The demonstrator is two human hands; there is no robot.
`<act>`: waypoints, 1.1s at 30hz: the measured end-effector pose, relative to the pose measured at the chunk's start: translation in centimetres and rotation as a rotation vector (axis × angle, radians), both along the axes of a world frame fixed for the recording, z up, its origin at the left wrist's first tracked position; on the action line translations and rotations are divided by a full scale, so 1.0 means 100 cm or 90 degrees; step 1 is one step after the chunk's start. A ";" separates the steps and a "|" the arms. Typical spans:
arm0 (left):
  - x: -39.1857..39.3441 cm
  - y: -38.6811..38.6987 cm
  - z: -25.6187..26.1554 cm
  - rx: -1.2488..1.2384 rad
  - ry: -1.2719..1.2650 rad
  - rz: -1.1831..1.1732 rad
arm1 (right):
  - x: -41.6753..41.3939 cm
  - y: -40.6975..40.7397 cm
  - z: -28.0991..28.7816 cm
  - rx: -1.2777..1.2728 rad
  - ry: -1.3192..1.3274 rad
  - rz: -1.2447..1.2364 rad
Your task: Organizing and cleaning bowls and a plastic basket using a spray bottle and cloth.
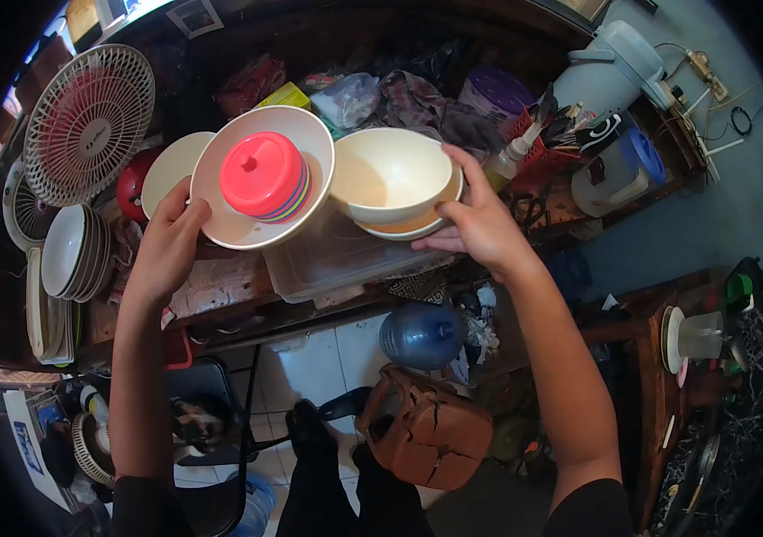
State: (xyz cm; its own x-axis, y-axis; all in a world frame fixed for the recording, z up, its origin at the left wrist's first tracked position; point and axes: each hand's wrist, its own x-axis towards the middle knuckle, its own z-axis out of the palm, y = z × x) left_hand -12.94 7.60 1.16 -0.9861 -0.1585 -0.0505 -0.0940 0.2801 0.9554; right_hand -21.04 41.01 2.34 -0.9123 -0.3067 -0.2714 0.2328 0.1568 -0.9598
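My left hand (178,228) grips the rim of a cream bowl (319,168). Inside that bowl sits a round container with a pink lid (262,171) and striped, colourful sides. With thumb and fingers my right hand (482,225) holds a second cream bowl (388,213) by its right rim. Another bowl (405,228) shows directly under it, with fingers of the same hand below its edge. Behind my left wrist is a pale round dish (173,168), partly hidden. Beneath the bowls lies a clear plastic box (314,268) on the wooden table (220,288).
A fan (96,127) and stacked white bowls (72,252) stand left. At right are a red utensil basket (542,161), a plastic pitcher (613,178) and a thermos dispenser (603,70). A cracked brown stool (431,429) and blue water jug (421,335) are below; a cat (200,423) lies on a chair.
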 end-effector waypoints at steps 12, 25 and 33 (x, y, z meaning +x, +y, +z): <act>0.005 0.004 0.003 0.012 0.032 0.003 | -0.003 -0.013 -0.011 -0.021 0.024 -0.071; -0.016 0.066 0.039 0.045 0.040 -0.104 | 0.048 -0.007 0.020 -0.154 0.073 -0.047; -0.051 0.117 0.032 -0.060 0.063 -0.107 | 0.034 0.019 0.004 -0.299 -0.012 -0.089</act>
